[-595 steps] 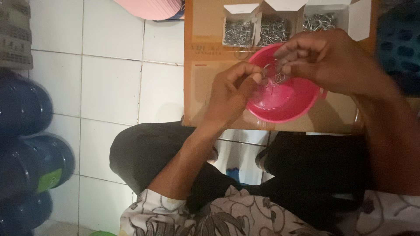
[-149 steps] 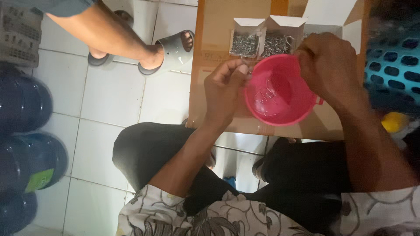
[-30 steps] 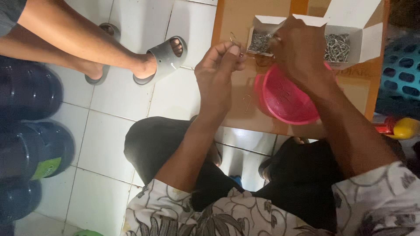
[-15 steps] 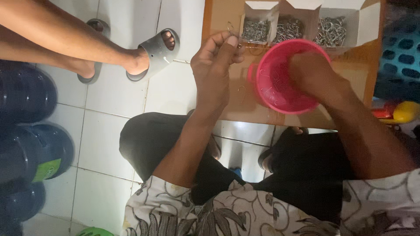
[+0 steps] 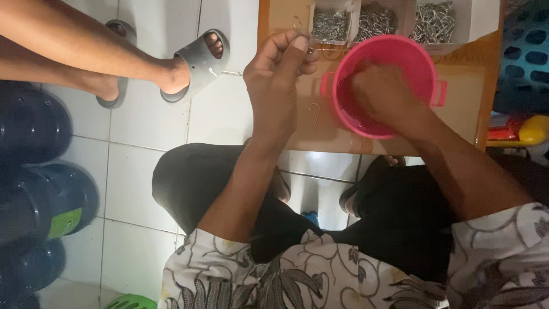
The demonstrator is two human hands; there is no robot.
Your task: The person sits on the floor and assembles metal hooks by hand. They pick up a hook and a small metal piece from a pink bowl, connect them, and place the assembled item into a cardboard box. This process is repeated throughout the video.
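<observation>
Head view: brown tabletop [image 5: 457, 97] over white tiled floor [image 5: 143, 171]; round pink plastic bowl [image 5: 383, 86] holds right hand [image 5: 383, 94], grip hidden; beside it, left hand [image 5: 280, 71] pinches thin wire hook [image 5: 301, 28].

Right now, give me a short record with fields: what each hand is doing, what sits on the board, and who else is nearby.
left hand: raised beside the bowl, fingertips pinched on a small thin thing, too small to identify
right hand: reaching inside the pink bowl
surface: wooden board
boxes: white boxes of metal hooks behind the bowl
loose item: one wire hook on the board
nearby: another person's foot in a grey sandal
</observation>
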